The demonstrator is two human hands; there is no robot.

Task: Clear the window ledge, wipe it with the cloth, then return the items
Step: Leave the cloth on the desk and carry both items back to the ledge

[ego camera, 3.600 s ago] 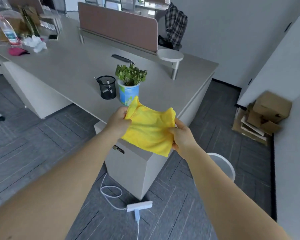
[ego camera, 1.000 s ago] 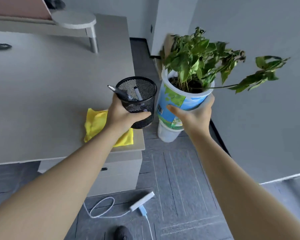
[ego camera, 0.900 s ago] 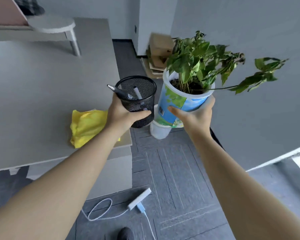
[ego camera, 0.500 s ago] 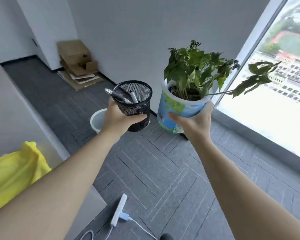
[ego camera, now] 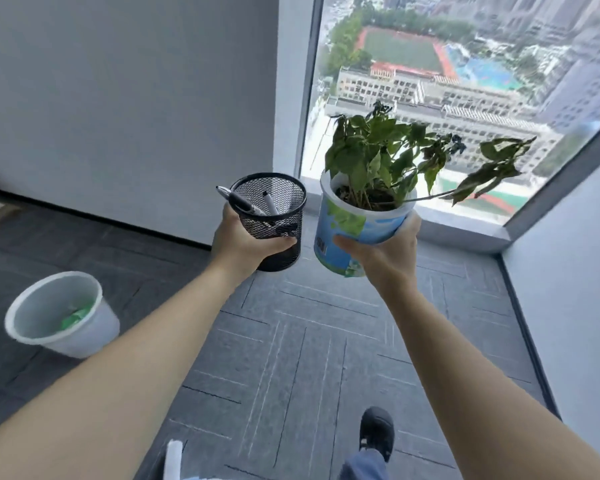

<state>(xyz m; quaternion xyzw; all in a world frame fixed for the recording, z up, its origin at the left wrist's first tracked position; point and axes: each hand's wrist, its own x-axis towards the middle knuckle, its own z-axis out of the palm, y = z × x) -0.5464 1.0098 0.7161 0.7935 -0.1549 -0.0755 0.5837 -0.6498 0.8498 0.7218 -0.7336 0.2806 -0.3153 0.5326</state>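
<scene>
While both hands are loaded: the person stands facing the window ledge (ego camera: 461,225) with one item in each hand.
Step in hand: judged from the bare ledge and the carried items, this is the return stage, the last part of the task.
Left hand (ego camera: 245,242): fingers curl round the black mesh pen holder (ego camera: 270,216), thumb lying across its near side; two markers stand inside it.
Right hand (ego camera: 383,252): fingers wrap the blue-and-white plant pot (ego camera: 347,233) from below and behind, thumb pressed on the printed side; the pot tilts slightly toward the person.
Where the items are: both held in the air, close together, short of the ledge and above the grey carpet (ego camera: 309,341).
Plant (ego camera: 392,154): one long stem droops out to the right, toward the window glass.
Next move: probably a step forward and a reach, then setting each item flat on the ledge; the pot needs levelling, and the trailing stem needs room by the frame.
Cloth: not in view now.
Change from earlier frames: the view has swung from the desk, where the yellow cloth lay, round to the window; the grips on both items look unchanged.
Also new in view: a white bin (ego camera: 61,315) on the floor to the left, a shoe (ego camera: 376,433) below.
</scene>
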